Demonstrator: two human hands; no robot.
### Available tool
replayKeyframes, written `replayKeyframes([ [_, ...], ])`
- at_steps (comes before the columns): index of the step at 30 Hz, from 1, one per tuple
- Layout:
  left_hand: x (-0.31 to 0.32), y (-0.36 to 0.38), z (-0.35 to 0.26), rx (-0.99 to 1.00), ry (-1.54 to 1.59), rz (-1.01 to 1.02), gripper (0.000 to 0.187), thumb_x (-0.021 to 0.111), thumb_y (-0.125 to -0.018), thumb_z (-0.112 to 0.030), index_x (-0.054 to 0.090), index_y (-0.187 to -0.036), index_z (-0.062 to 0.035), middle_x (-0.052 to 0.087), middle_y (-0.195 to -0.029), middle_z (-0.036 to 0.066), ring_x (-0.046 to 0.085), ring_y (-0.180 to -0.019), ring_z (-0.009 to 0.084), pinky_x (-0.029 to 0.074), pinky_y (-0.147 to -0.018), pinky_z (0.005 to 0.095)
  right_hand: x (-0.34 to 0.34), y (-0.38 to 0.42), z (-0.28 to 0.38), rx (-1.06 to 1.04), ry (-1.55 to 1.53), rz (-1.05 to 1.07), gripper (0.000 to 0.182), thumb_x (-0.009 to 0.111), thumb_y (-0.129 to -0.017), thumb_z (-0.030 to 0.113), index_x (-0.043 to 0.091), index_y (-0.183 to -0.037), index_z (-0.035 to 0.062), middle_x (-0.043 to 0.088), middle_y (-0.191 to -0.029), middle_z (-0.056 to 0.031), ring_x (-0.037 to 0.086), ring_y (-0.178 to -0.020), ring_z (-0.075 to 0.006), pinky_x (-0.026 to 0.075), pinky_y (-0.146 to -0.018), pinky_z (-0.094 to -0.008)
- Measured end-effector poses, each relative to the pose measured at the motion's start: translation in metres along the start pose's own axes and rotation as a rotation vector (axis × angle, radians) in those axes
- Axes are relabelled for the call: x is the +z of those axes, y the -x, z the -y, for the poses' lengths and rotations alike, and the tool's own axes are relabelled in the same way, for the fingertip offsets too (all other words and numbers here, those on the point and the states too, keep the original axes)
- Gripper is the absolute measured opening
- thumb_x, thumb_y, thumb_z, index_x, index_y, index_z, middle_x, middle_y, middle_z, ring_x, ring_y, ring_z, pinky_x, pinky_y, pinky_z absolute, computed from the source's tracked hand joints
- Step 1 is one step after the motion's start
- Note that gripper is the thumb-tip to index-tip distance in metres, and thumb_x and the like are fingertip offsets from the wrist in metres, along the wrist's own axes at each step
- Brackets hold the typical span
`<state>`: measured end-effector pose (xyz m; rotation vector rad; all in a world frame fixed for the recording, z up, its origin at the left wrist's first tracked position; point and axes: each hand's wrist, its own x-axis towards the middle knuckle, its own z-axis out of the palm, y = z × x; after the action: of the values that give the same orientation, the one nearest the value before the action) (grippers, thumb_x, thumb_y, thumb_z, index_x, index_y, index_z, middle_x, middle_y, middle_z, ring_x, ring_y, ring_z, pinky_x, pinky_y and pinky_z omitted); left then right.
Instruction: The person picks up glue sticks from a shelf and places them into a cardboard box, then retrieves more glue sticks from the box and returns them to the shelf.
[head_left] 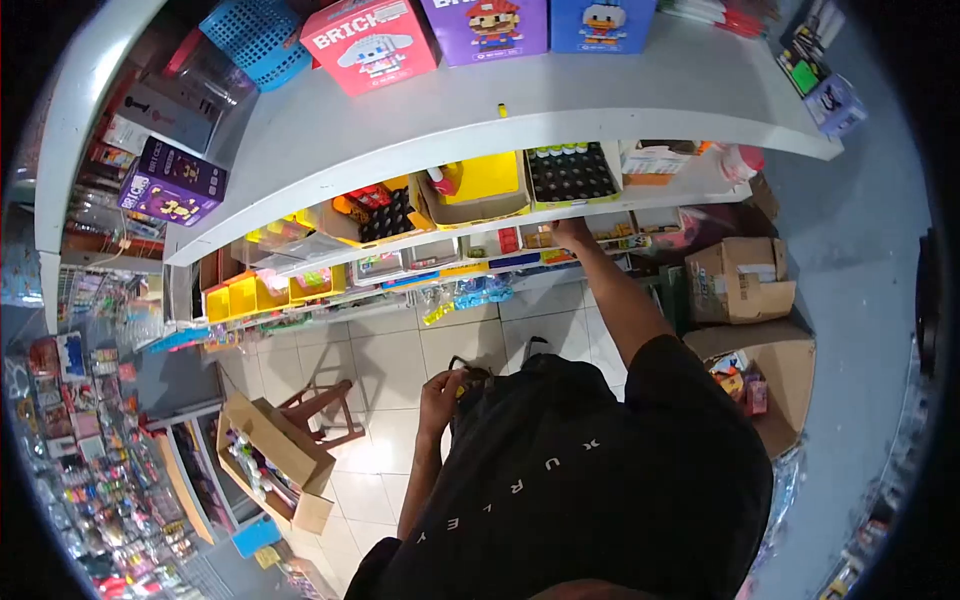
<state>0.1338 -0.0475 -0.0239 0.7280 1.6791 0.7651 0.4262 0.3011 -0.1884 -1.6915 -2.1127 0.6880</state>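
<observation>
My right hand (570,235) reaches forward to the lower shelf, at a row of small open bins (540,240) holding small packs. Its fingers are mostly hidden by the shelf above, so their grip does not show. Low in front of my body, my left hand (438,398) is closed, fingers curled by my dark shirt. A small yellow and dark thing (461,391) shows at its fingertips, too small to name. Just above the right hand stands a box of small dark-topped bottles (572,175), beside a yellow-lined carton (480,185).
Brick-toy boxes (370,45) and a blue basket (255,40) stand on the top shelf (420,120). Yellow bins (250,297) sit lower left. Open cardboard boxes flank me, one on the left (290,450) near a brown stool (325,410), another on the right (780,370).
</observation>
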Motion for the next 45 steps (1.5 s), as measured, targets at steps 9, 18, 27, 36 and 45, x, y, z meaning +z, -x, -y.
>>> replayKeyframes([
  [9, 0.004, 0.016, 0.011, -0.049, 0.093, -0.056, 0.031, 0.056, -0.099, -0.031, 0.069, -0.103, -0.0028, 0.063, -0.073, 0.002, 0.047, -0.046, 0.0054, 0.036, -0.041, 0.0214, -0.001, -0.015, 0.047, -0.079, 0.116, 0.320, 0.046, 0.054, -0.095, 0.031, 0.049, -0.136, 0.0101, 0.045, -0.143, -0.0186, 0.041, -0.133, -0.0362, 0.033, -0.112, -0.0448],
  [18, 0.007, 0.012, 0.007, -0.064, 0.119, -0.073, 0.030, 0.058, -0.098, -0.030, 0.070, -0.100, -0.0031, 0.063, -0.072, -0.001, 0.049, -0.054, 0.0044, 0.036, -0.048, 0.0212, 0.009, -0.015, 0.030, -0.132, 0.185, 0.306, 0.053, 0.050, -0.091, 0.024, 0.042, -0.141, 0.0091, 0.041, -0.145, -0.0221, 0.040, -0.133, -0.0377, 0.031, -0.113, -0.0458],
  [27, 0.007, -0.004, -0.026, -0.133, 0.323, -0.027, 0.053, 0.041, -0.102, -0.048, 0.066, -0.105, -0.0008, 0.062, -0.075, 0.003, 0.050, -0.059, 0.0105, 0.042, -0.056, 0.0241, 0.003, -0.009, 0.023, -0.009, 0.120, 0.332, 0.048, 0.051, -0.090, 0.031, 0.052, -0.134, 0.0104, 0.048, -0.140, -0.0208, 0.044, -0.131, -0.0378, 0.030, -0.112, -0.0483],
  [36, 0.016, -0.055, -0.049, 0.036, 1.223, 0.326, 0.030, 0.047, -0.099, -0.029, 0.050, -0.117, -0.0058, 0.056, -0.101, 0.010, 0.055, -0.099, 0.0262, 0.040, -0.094, 0.0381, -0.010, 0.076, 0.065, 0.021, -0.544, 0.013, 0.020, 0.064, -0.089, 0.021, 0.067, -0.103, 0.0071, 0.069, -0.084, -0.0085, 0.067, -0.077, -0.0223, 0.053, -0.071, -0.0358],
  [45, 0.019, -0.061, -0.059, 0.139, 1.066, 0.250, 0.031, 0.038, -0.103, -0.029, 0.047, -0.120, -0.0051, 0.051, -0.135, 0.021, 0.054, -0.120, 0.0318, 0.036, -0.106, 0.0454, -0.039, 0.171, 0.202, 0.128, -1.277, 0.767, 0.024, 0.064, -0.092, 0.010, 0.055, -0.113, 0.0028, 0.066, -0.094, -0.0071, 0.066, -0.081, -0.0147, 0.054, -0.072, -0.0291],
])
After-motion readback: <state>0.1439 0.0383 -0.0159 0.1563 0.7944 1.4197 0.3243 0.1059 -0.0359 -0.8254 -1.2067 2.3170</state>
